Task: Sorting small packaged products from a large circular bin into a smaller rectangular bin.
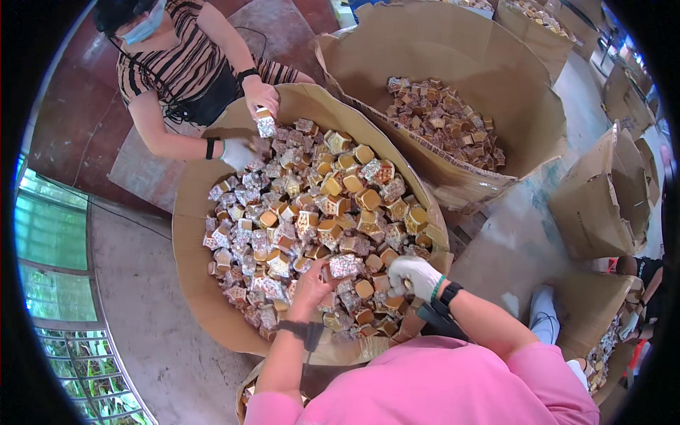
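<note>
My bare left hand (312, 287) pinches a small block-shaped piece (345, 265) with a speckled silver and pink face. Beside it, my right hand (414, 276) wears a white glove and has its fingers curled in. What those fingers hold, if anything, is too small to make out. Both hands are over the near side of a big cardboard bin (195, 283). Heaped in the bin are many small house-shaped pieces (329, 230), some glittery, some patterned red and white, with flat gold-coloured ends.
Across the bin, a masked person (184, 64) holds a similar speckled piece (265, 124) and reaches in with a gloved hand (239, 154). A second large bin (510, 78) holds a lower heap (453, 124). More cartons (598, 198) stand at right; a barred window (60, 248) is at left.
</note>
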The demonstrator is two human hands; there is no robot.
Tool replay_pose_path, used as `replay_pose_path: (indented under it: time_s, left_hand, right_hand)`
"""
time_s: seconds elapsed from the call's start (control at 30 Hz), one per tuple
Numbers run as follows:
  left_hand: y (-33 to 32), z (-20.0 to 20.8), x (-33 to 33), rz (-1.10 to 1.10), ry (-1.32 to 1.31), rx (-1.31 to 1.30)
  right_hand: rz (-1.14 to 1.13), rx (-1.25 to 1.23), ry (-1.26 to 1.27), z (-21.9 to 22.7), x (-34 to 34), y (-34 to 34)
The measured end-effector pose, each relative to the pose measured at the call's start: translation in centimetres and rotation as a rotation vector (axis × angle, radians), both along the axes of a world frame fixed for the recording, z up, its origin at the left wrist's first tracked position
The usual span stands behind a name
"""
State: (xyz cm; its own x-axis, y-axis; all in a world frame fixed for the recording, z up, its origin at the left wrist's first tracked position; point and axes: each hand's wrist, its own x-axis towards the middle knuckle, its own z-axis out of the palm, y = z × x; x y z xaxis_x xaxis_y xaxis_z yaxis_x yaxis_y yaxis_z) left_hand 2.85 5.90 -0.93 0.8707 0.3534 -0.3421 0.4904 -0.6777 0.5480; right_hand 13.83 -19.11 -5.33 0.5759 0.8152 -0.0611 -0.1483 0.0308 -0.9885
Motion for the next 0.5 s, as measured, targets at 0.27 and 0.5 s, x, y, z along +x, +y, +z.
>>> replay_pose_path:
  time_s: [0.27,0.5]
  left_hand:
    - [-3.2,4.9,-1.5,-0.22,-0.078,0.104]
    - [-3.4,7.8,-2.2,-0.295,0.128,0.017]
  right_hand:
    - [0.145,-0.441,0.732,6.8,-0.7,3.1]
    - [0.254,-0.399,0.718,8.6,-1.2,3.0]
